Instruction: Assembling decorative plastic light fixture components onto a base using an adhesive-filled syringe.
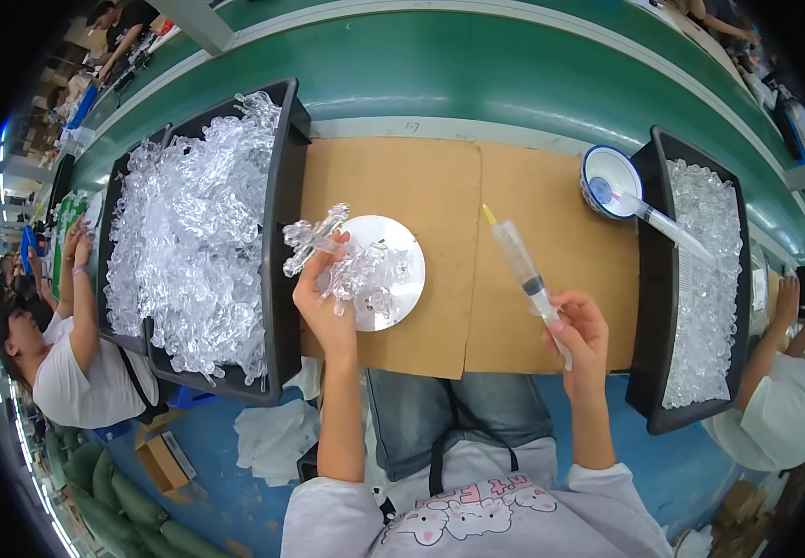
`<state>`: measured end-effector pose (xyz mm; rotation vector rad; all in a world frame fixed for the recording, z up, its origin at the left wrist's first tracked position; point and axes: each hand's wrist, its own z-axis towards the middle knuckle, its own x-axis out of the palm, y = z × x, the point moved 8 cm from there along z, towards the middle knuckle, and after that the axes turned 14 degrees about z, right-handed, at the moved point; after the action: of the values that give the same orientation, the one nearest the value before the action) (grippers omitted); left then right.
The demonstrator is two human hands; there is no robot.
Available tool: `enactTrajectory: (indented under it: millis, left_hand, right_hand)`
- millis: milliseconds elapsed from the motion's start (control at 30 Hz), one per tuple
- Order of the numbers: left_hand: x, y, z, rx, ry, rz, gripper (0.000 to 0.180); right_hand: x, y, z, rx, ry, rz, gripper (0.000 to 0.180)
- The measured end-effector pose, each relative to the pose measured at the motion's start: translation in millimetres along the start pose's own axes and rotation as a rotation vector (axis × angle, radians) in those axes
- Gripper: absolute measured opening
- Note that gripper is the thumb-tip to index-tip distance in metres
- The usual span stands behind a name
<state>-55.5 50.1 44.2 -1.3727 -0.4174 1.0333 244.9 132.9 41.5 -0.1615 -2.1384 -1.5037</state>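
Observation:
My left hand (325,305) is closed around a few clear plastic pieces (317,238) with rounded ends, at the left rim of a round white plate (380,228). More clear pieces lie heaped on that plate, partly behind my fingers. In my right hand (581,333) is a syringe (517,251) with a yellow tip, tilted up and to the left above the cardboard (551,200). My fingers wrap the plunger end, and the dark stopper shows partway down the barrel.
Black bins (276,270) full of clear pieces stand at left, and another black bin (646,339) of clear pieces at right. A blue-and-white bowl (598,197) holds a second syringe (670,229) leaning out over the right bin. People work on both sides.

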Motion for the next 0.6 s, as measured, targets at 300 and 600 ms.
enactTrajectory:
  millis: [300,600]
  left_hand:
    - [-10.5,26.4,-10.1,-0.033,0.079,0.201,0.047]
    - [-24.0,-36.2,-62.2,0.369,-0.052,0.876,0.047]
  right_hand:
    - [-15.5,-10.0,13.8,0.073,-0.017,0.030,0.022]
    - [-24.6,-12.8,14.8,0.073,-0.018,0.035,0.021]
